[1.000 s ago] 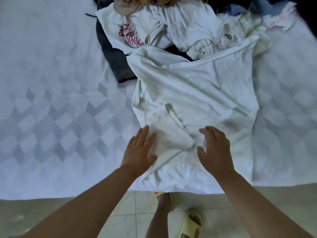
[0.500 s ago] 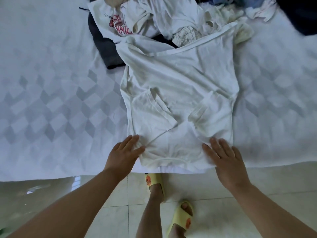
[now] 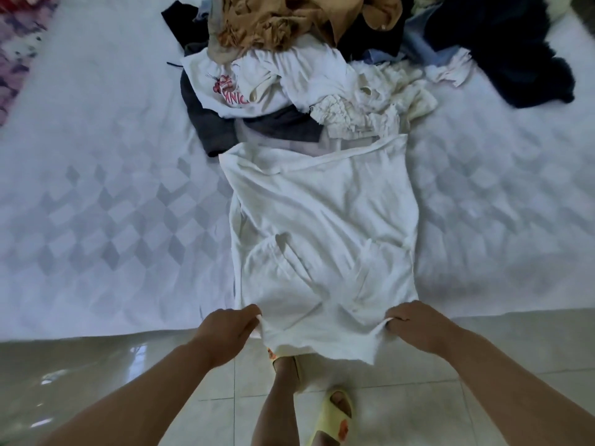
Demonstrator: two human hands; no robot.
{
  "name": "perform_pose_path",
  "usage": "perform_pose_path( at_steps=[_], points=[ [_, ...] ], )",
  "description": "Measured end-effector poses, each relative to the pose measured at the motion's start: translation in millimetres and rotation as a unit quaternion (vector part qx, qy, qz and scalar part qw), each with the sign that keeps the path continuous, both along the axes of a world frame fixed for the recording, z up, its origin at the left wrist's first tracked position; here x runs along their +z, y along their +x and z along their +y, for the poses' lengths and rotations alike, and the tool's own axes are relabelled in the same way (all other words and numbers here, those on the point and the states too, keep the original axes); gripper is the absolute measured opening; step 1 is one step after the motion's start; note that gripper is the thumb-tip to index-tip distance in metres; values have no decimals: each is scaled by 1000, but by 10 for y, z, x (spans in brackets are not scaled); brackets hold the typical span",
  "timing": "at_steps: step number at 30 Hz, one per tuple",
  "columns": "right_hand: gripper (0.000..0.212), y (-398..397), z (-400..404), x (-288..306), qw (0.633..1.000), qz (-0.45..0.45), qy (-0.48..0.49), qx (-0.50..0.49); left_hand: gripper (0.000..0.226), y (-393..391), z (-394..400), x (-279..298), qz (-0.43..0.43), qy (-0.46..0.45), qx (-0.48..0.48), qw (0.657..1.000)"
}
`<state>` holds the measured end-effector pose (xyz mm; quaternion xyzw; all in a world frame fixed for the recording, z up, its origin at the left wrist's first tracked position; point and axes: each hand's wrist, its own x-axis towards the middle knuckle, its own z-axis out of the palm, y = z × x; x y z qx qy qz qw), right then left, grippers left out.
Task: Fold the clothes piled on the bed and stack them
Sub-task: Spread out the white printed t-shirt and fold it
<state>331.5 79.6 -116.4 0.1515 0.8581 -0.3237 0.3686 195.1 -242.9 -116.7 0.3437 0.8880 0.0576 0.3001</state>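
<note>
A white T-shirt (image 3: 322, 226) is laid lengthwise on the bed (image 3: 96, 204), its sides already turned in so that it forms a long panel, with its near end drawn over the mattress edge. That near end is pinched at both corners: the left corner is gripped by the left hand (image 3: 225, 329), the right corner by the right hand (image 3: 415, 326), fingers curled round the cloth on each side. The far end is rested against the unfolded pile (image 3: 306, 75), where a printed white top, dark pieces and a tan garment are heaped.

The step in hand is judged to be the lengthwise fold. It is best done if both corners are lifted together, kept level and taut, and carried toward the far hem so that the edges are matched. The tucked sleeves should be kept flat, and the pile should not be dragged along. Below, yellow slippers (image 3: 335, 413) are seen on the tiled floor (image 3: 450, 397).
</note>
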Motion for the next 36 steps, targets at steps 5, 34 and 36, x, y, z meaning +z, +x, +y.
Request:
perform_pose_path(
  at_steps=[5, 34, 36],
  points=[
    [24, -81, 81, 205, 991, -63, -77, -89, 23, -56, 1, 54, -49, 36, 91, 994],
    [39, -1802, 265, -266, 939, 173, 235, -183, 24, -1896, 662, -468, 14, 149, 296, 943],
    [37, -1965, 264, -309, 942, 182, 237, -154, 24, -2085, 779, -498, 56, 162, 234, 957]
  ],
)
